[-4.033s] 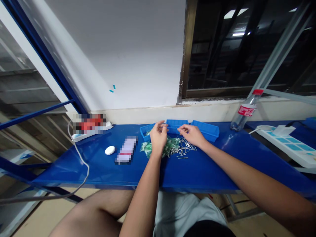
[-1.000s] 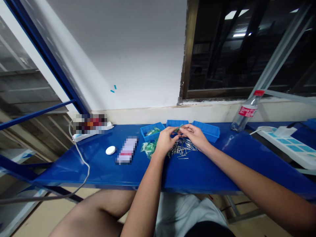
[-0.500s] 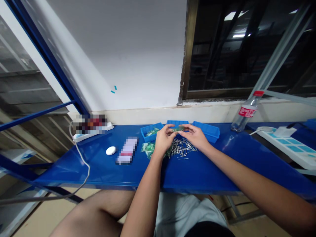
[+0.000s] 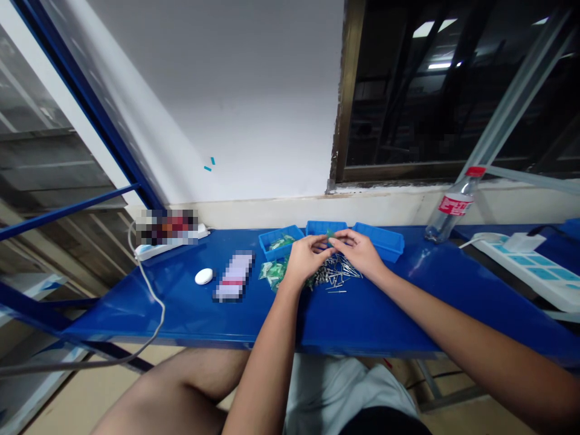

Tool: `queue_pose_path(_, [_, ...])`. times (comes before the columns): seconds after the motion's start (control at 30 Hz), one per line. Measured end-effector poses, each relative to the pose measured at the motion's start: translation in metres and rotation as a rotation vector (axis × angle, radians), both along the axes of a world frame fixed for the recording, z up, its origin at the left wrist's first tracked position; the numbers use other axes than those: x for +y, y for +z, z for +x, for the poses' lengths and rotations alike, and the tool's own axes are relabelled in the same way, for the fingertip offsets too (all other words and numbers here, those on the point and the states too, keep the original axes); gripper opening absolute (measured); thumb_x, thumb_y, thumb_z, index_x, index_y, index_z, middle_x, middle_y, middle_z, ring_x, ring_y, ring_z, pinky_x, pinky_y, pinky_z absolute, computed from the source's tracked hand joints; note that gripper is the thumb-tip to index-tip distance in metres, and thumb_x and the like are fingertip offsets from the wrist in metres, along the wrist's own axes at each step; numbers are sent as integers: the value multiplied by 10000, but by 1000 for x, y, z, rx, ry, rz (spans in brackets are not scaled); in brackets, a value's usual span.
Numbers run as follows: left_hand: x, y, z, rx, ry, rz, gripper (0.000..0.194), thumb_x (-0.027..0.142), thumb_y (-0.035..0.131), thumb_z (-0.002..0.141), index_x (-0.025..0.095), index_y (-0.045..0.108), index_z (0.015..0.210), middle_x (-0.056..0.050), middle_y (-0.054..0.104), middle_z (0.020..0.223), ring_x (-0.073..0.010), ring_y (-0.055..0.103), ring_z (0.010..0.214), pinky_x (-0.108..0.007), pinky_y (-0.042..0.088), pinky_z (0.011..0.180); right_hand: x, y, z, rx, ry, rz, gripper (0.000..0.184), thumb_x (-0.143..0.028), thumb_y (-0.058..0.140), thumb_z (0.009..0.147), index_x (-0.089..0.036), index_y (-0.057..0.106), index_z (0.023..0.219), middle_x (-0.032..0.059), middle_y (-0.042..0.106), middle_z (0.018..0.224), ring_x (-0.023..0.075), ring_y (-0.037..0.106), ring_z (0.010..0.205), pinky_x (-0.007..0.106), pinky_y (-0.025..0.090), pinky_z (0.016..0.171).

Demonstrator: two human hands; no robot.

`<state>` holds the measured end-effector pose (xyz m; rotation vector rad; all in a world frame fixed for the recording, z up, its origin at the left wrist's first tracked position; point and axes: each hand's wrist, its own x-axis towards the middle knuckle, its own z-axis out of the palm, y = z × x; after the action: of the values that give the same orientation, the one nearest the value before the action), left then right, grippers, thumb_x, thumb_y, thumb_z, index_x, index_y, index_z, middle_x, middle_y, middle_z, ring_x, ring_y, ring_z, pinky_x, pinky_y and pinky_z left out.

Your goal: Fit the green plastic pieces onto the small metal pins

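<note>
The hands (image 4: 308, 258) (image 4: 359, 249) have drawn closer, both half-curled and pinching a green plastic piece (image 4: 330, 232) (small, translucent, mostly hidden).

The view is dim — white lights (image 4: 439, 65) glow in the dark window (image 4: 399, 142), faint glare marks the table (image 4: 362, 320) — with edges stretched.

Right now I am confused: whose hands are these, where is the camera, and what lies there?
There is no machine: these are one person's bare left hand and right hand. One camera, worn on the head, takes every picture, looking forward and down. Between the hands a small green piece shows; which hand grips it is unclear. On the blue table, metal pins and green plastic-looking bits lie near the hands, with three blue bins behind. Farther left is a white oval thing; right, a bottle.
</note>
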<state>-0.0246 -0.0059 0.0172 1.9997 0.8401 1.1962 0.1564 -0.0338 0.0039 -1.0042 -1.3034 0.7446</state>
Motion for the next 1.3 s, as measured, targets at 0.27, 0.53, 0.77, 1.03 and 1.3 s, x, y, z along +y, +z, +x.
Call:
queue_pose_path(0.27, [5, -2, -2, -36, 30, -29, 209, 343, 741, 914, 172, 779, 1029, -94, 808, 1012, -249, 757, 926, -368, 617, 855, -2, 4, -1, -15, -8, 7, 396, -612, 748, 865, -218, 751, 905, 67, 770, 899, 241, 736, 830, 375, 621, 754])
queue_pose_path(0.53, [10, -8, 0, -181, -97, -142, 379, 249, 774, 885, 179, 669, 1242, -103, 801, 1060, -234, 768, 979, -358, 611, 888, 5, -4, 4, -125, -23, 113, 378, -550, 827, 799, -209, 791, 958, 85, 740, 1044, 238, 709, 955, 359, 619, 808])
queue_pose_path(0.77, [9, -3, -2, -35, 123, 2, 348, 299, 839, 834, 174, 735, 1141, -94, 780, 1048, -204, 734, 927, -319, 606, 807, 7, -4, 8, 34, -97, -7, 472, -576, 892, 696, -190, 721, 907, 44, 740, 827, 192, 681, 692, 318, 582, 607])
queue_pose_path(1.03, [4, -5, 0, 49, 4, 54, 281, 264, 774, 885, 189, 774, 1156, -98, 788, 1126, -230, 761, 973, -336, 625, 867, 1, 0, 0, -22, 58, 2, 389, -554, 823, 806, -192, 749, 928, 73, 769, 941, 217, 725, 863, 371, 616, 821])
queue_pose_path(1.3, [15, -10, 1, -126, 98, -114, 324, 272, 786, 877, 149, 746, 1175, -125, 796, 1055, -251, 765, 938, -395, 615, 888, 8, -4, 7, 87, -139, 63, 494, -487, 903, 724, -212, 671, 1063, 39, 696, 960, 191, 689, 855, 285, 599, 646])
